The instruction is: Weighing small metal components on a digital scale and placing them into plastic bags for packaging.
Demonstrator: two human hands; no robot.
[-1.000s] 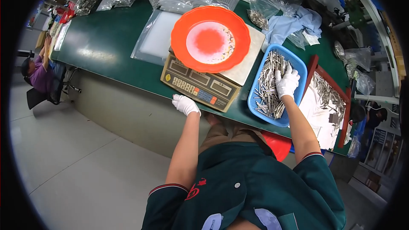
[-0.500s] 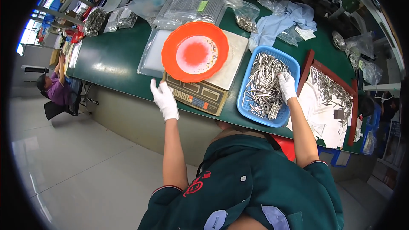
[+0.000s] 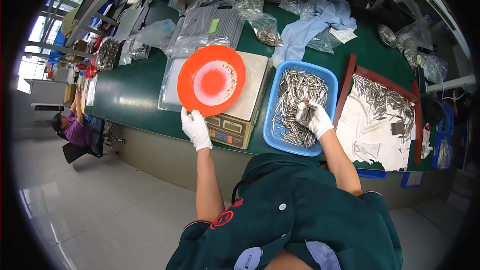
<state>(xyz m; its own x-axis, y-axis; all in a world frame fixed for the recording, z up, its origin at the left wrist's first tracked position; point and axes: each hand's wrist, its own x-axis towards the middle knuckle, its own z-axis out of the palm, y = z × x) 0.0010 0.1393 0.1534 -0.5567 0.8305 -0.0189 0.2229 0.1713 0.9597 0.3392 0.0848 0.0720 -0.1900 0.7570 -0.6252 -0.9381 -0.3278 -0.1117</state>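
factory workshop | long green workbench [image 3: 135, 95] | weighing scale [image 3: 240, 115] | bagged metal parts [image 3: 262, 22]

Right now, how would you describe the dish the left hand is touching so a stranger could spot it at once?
On the long green table, find the beige weighing scale near its front edge. The round orange dish sits on the scale's platform, with the gloved left hand gripping its near rim. It is the only round, bright orange thing there, unlike the rectangular blue tray of metal pins beside it.
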